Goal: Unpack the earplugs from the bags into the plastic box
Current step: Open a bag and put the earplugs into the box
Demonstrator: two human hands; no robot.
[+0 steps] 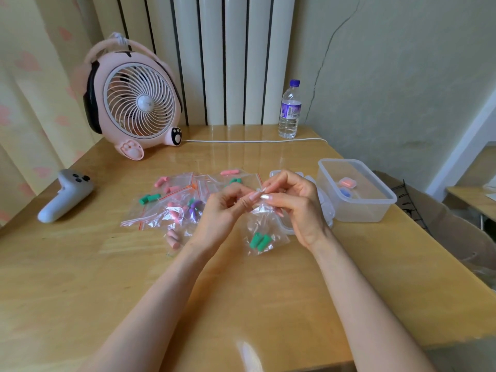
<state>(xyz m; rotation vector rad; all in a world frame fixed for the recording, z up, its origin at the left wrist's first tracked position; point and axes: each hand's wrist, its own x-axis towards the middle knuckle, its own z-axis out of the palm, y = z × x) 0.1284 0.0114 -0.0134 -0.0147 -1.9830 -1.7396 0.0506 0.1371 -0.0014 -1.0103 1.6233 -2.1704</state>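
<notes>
One wooden surface (80, 264) fills most of the view, with one white radiator (214, 49) against the wall behind it. At the back left stands one pink fan (137, 103), and one white cable (255, 141) runs from it along the far edge. On the right sits one clear plastic box (357, 208), open at the top. Two small pieces lie in it, one orange (347, 182) and one blue (346, 194). One white lid (284, 174) lies flat just beside the box, partly hidden by the hands. One grey controller (64, 196) lies at the left, well apart from the rest. One water bottle (290, 108) with a purple cap stands upright at the back.

A loose pile of small clear bags (174, 200) is spread across the middle. They overlap too much to count, and pink, green and purple earplugs show through them.

The left hand (222, 210) and the right hand (298, 202) meet in front of the pile, the fingertips of both pinching the top edge of one small bag (264, 226) that hangs down from them. Two green earplugs (259, 241) lie side by side at the bottom of this bag, near the surface and left of the box.
</notes>
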